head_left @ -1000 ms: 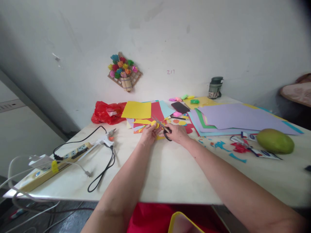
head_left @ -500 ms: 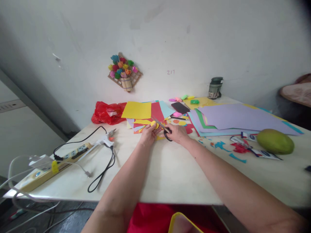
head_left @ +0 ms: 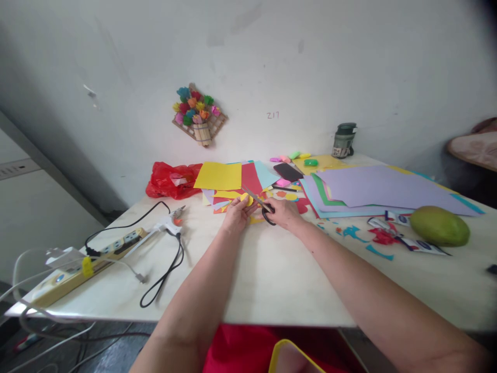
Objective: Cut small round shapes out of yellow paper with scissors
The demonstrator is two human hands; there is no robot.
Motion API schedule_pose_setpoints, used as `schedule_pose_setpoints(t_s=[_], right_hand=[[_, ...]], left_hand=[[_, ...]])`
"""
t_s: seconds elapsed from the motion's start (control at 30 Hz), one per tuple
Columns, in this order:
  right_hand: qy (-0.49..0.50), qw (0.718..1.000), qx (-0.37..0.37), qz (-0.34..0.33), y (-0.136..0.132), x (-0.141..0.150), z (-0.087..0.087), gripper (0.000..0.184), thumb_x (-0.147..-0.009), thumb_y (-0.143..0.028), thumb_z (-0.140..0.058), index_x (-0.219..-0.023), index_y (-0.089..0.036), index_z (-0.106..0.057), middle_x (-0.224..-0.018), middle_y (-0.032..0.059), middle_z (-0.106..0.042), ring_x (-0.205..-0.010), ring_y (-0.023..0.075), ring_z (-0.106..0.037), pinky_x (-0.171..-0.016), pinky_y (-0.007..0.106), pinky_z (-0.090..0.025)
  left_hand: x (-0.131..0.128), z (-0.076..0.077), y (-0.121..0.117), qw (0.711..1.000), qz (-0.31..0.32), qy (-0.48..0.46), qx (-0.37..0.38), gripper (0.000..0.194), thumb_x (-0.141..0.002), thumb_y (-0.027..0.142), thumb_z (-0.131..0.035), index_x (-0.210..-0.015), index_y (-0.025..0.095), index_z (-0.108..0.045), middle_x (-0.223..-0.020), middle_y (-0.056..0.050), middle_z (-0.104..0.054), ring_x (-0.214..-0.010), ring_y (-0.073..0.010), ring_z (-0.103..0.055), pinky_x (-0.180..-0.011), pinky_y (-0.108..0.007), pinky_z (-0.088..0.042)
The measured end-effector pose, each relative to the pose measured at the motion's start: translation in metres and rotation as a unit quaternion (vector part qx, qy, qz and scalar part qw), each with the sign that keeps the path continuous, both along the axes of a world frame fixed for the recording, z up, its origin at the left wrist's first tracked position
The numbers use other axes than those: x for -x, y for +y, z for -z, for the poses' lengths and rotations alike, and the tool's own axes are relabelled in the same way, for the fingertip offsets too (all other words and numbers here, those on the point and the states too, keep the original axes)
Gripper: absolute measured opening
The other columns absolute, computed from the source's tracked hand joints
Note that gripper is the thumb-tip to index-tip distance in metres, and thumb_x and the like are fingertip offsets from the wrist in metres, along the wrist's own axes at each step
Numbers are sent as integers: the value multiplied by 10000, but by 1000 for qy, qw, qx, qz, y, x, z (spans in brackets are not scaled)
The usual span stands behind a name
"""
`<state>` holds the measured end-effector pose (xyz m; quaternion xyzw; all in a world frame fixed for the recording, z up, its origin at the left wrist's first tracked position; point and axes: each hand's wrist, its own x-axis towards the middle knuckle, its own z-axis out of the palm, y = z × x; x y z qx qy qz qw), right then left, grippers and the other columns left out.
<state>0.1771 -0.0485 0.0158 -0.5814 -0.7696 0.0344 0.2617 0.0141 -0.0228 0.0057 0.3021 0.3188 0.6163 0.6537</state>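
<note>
My right hand grips a pair of scissors by the black handles, the blades pointing up and to the left. Between the fingers of my left hand is a small yellow paper piece with a rounded edge. The scissor blades lie close beside this piece; whether they touch it I cannot tell. Behind the hands rest a yellow sheet, a red sheet and several colored paper scraps.
On the right lie stacked large sheets, blue scraps, glue tubes and a green mango-like fruit. A glue gun with its cord and a power strip occupy the left. A red plastic bag sits behind.
Both hands stay in nearly the same place. The yellow piece in my left fingers has turned slightly; the scissors have barely moved.
</note>
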Motion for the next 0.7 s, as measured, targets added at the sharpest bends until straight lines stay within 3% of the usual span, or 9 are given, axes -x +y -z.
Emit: schedule_pose_setpoints(t_s=[0.7], right_hand=[[15,1000,-22,-11,-1,-1,2,357,-798,-474,-672,-1063,-236,-700,-860,43,-756,-821,226,-688,-668,285,-414]], left_hand=[[0,1,0,1000,14,11,-8,179,-765,100,-708,-715,161,-548,-726,-37,-704,-721,-181,-727,-940,-398,-545]])
